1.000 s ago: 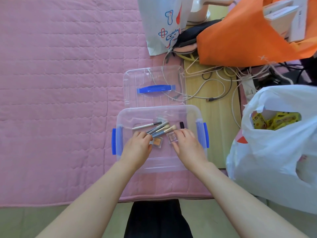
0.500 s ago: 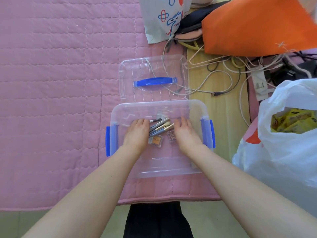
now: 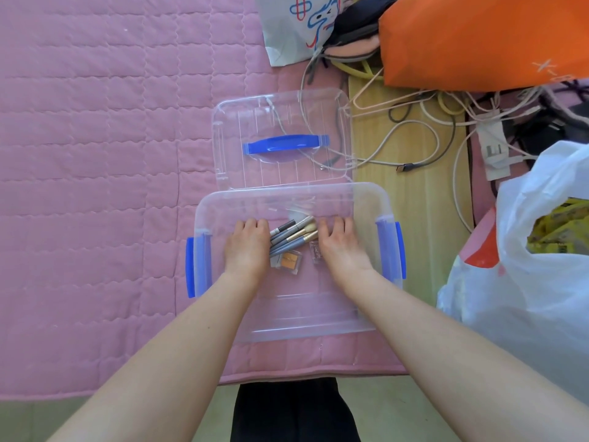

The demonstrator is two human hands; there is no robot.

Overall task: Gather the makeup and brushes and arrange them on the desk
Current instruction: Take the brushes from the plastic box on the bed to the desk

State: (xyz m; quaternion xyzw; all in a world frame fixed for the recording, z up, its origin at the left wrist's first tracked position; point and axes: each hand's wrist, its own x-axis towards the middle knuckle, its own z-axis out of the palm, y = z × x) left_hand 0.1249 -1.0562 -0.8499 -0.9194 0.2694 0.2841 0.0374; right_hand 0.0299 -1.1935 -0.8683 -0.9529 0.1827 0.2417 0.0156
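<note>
A clear plastic box (image 3: pixel 287 194) with blue side latches sits on a pink quilted mat (image 3: pixel 95 154). Inside lie several makeup brushes (image 3: pixel 294 234) with grey handles, bunched together and slanting up to the right. Just below them are an orange eyeshadow compact (image 3: pixel 289 260) and a small clear compact (image 3: pixel 315 252). My left hand (image 3: pixel 247 247) rests inside the box over the brush handles, fingers bent downward. My right hand (image 3: pixel 339 247) lies beside the bristle ends, part of the clear compact under its edge. Both hands flank the bunch.
The box's clear lid (image 3: pixel 280 119) with a blue handle lies just beyond the box. To the right are tangled cables (image 3: pixel 414 132), a power strip (image 3: pixel 492 148), a white plastic bag (image 3: pixel 541 250) and an orange bag (image 3: pixel 478 36). A printed white bag (image 3: pixel 293 27) stands behind.
Both hands moved forward from the compacts to either side of the brushes. The brushes have been pushed closer together. The camera view has shifted closer.
</note>
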